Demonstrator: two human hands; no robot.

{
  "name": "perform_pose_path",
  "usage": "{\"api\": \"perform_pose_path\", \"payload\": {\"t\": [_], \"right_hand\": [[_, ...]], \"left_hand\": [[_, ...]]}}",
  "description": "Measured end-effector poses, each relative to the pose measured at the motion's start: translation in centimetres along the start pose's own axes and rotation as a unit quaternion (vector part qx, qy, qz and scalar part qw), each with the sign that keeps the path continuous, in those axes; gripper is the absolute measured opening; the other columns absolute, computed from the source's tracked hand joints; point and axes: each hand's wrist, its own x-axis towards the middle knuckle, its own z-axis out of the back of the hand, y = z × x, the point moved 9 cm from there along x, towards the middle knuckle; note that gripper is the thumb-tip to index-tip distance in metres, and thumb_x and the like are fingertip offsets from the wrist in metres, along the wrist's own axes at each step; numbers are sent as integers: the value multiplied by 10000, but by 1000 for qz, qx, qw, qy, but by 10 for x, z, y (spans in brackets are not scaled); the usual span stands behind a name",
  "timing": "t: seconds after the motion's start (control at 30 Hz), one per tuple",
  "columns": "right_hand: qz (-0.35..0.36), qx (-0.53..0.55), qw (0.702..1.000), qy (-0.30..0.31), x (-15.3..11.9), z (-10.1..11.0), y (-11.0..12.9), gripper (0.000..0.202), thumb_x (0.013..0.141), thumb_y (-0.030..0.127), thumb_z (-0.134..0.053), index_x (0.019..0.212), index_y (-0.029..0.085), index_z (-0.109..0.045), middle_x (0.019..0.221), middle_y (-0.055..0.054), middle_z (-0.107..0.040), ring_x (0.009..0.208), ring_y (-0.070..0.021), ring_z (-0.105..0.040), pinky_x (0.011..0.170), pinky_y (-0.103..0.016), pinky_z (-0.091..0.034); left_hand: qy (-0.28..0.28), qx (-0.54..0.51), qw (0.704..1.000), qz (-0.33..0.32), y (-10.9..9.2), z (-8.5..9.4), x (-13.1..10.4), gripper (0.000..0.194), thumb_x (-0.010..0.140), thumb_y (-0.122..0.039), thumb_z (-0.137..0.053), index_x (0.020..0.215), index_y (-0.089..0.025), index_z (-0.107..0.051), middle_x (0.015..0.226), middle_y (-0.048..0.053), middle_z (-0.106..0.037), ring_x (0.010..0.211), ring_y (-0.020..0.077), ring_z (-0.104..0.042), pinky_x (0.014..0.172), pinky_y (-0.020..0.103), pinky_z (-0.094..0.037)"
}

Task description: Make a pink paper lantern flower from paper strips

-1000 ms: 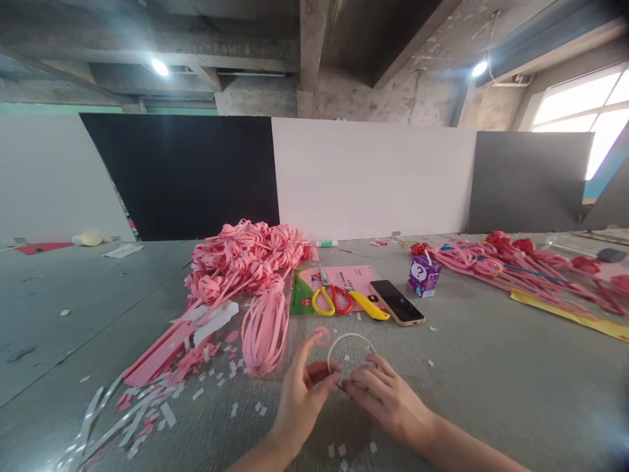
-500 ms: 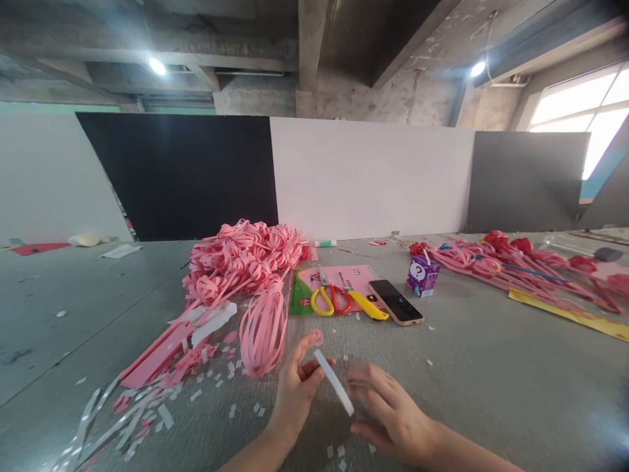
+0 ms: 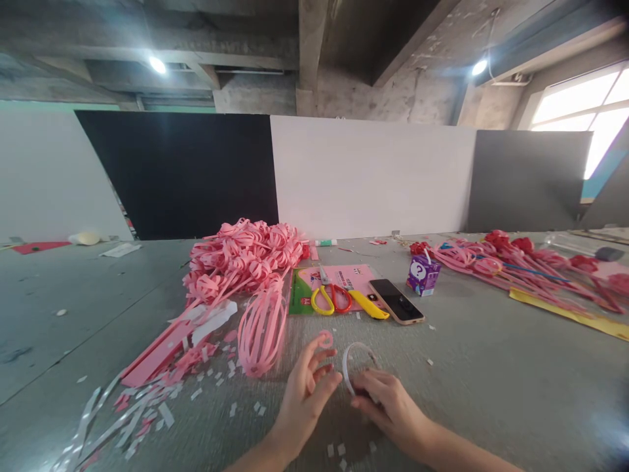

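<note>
My left hand [image 3: 305, 392] is open, thumb and fingers apart. A small pink paper ring [image 3: 326, 339] sits at its index fingertip; whether it is stuck there I cannot tell. My right hand [image 3: 388, 400] is closed on the lower right part of a thin white roll of tape [image 3: 346, 366], which stands tilted with its round opening in view. The left thumb tip comes near the roll's left side, with a small gap between them. Beyond the hands lie yellow-and-red-handled scissors [image 3: 332, 300] and a yellow-handled cutter [image 3: 369, 305].
A pile of pink paper-strip lanterns [image 3: 246, 255] stands left, with pink strips [image 3: 160, 351] and white scraps [image 3: 167, 415] before it. A phone [image 3: 397, 301] and purple drink carton [image 3: 422, 275] are ahead. Pink and red paper flowers [image 3: 511, 262] lie right.
The white roll has turned from edge-on to showing its opening and has passed from my left hand into my right. My left fingers have spread; the pink ring moved slightly right with the fingertip.
</note>
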Motion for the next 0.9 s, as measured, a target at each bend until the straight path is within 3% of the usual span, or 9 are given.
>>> {"api": "perform_pose_path", "payload": {"t": [0.13,0.23,0.3,0.4,0.53,0.73,0.9], "right_hand": [[30,4,999,28,-1,-9,4,379,884,426,-259,691,179,-472,624,-11,-534,568,-114,-482,533,-205,-393],[29,3,998,47,-4,-14,4,387,879,439,-255,712,172,-480,625,-20,-534,558,-124,-481,523,-220,-402],[29,3,999,45,-5,-13,5,316,862,412,-331,734,168,-487,642,-30,-545,593,-139,-500,559,-238,-426],[37,5,999,22,-5,-7,6,110,810,241,-426,847,162,-494,720,-44,-583,705,-160,-540,755,-310,-434],[23,5,1000,0,-3,-2,2,237,775,92,-394,981,171,-480,779,-39,-598,760,-152,-558,914,-384,-347],[-33,47,998,-5,0,0,-8,208,828,106,-371,932,186,-533,842,-57,-576,796,-144,-541,740,-268,-457],[-53,71,995,-47,-1,9,-13,154,833,131,-402,893,170,-538,962,-88,-527,868,-144,-532,755,-248,-448]], "left_hand": [[52,-52,997,36,4,-11,0,481,686,-214,-644,1127,-219,-452,1196,93,-469,815,169,-571,747,303,-453],[59,-95,991,77,9,-11,2,457,642,-171,-676,1061,-226,-505,1198,60,-470,711,119,-571,688,269,-461],[37,-121,988,91,12,-6,4,461,633,-156,-684,1056,-233,-519,1209,46,-467,694,97,-564,674,242,-458],[-36,-162,981,100,16,10,6,414,642,-162,-682,1031,-218,-555,1186,36,-499,786,102,-561,718,208,-447],[-106,-214,964,114,25,23,7,363,619,-170,-697,967,-212,-601,1162,19,-531,890,121,-556,748,185,-450],[-134,-238,954,127,34,27,9,346,586,-161,-723,916,-206,-630,1097,3,-576,819,105,-586,721,173,-474],[-141,-247,949,133,37,27,8,299,604,-174,-719,889,-181,-630,1045,19,-585,791,103,-585,720,184,-477]]}}
